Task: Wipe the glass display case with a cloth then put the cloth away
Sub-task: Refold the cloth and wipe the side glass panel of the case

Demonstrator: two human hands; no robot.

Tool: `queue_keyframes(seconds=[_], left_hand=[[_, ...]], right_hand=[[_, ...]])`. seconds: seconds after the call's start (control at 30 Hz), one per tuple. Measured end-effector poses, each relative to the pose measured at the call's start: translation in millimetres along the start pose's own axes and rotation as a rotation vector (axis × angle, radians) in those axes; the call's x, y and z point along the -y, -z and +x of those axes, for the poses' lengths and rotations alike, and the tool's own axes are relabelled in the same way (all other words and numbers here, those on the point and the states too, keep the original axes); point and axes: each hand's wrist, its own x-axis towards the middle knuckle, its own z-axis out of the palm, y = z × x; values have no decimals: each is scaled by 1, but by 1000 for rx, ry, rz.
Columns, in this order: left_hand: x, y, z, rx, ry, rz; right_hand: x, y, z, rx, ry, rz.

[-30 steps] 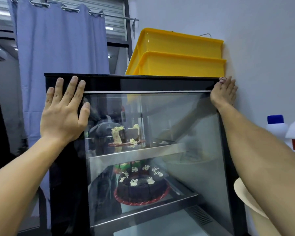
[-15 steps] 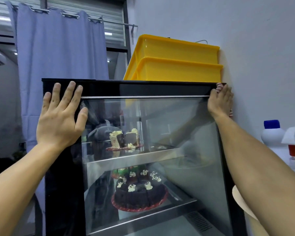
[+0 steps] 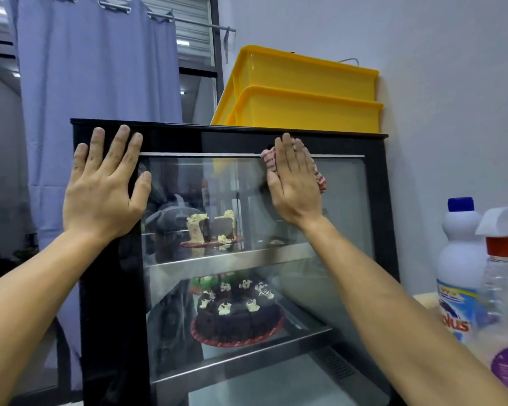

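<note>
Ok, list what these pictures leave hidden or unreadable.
- Cloth: head view, mostly covered by the flat right hand; its size and fold are unknown.
- Display case: bottom cut off by the frame edge.
- Glass: reflections blur the shelves, so smears cannot be judged.
- Bottle: label partly hidden by the right forearm, unreadable.
- Left hand: covers the case's upper left corner.

Evenly lit indoor view under soft overhead light — the glass front (image 3: 255,259) carries dim, murky reflections, the black frame (image 3: 112,288) shines glossily, bottles (image 3: 458,271) at the right edge look blurred, and the wide lens bends lines near the borders.
</note>
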Motion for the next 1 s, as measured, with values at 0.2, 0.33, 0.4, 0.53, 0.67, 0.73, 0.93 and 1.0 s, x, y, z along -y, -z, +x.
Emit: queue_keyframes(seconds=[0.2, 0.33, 0.4, 0.53, 0.67, 0.73, 0.93, 1.0], left_hand=[[-1, -1, -1, -7, 11, 6], [-1, 0, -1, 3, 15, 13], [-1, -1, -1, 9, 9, 11], [-1, 2, -1, 37, 9, -8], [-2, 2, -1, 31, 18, -7], [0, 1, -2, 30, 16, 11], [1, 3, -1, 46, -16, 27], [8, 6, 1, 95, -67, 17]], right_hand=[[-69, 30, -2, -123, -1016, 78], [9, 14, 25, -126, -773, 106], [70, -5, 19, -104, -369, 70], [116, -13, -5, -13, -61, 101], [81, -5, -10, -88, -472, 59], [75, -2, 8, -122, -749, 95], [179, -29, 17, -96, -170, 74], [179, -30, 0, -41, -63, 71]])
